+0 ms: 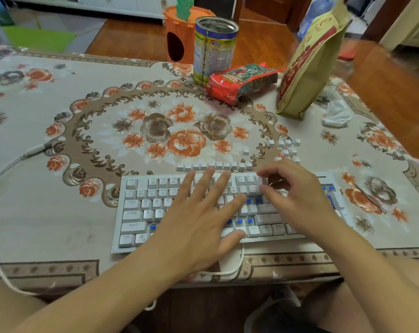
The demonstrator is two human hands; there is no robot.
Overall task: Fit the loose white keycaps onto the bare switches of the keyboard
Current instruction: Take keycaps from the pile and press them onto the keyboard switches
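Observation:
A white keyboard (pixel 131 239) lies near the table's front edge on a floral cloth. Bare blue switches (pixel 253 201) show in its middle, and more bare switches (pixel 239 221) sit lower down. Behind the keyboard lies a row of loose white keycaps (pixel 215 165), and a cluster of keycaps (pixel 287 150) sits at the back right. My left hand (pixel 199 217) rests flat over the keyboard's middle with its fingers spread. My right hand (pixel 297 195) hovers over the right part. Its thumb and forefinger pinch a white keycap (pixel 264 181) at the top row.
A tin can (pixel 214 49), a red snack packet (pixel 242 80) and a tall paper bag (pixel 309 68) stand at the back. Crumpled white plastic (pixel 337 114) lies at the right. A white cable (pixel 11 162) runs at the left, and another cable (pixel 227 270) loops over the front edge.

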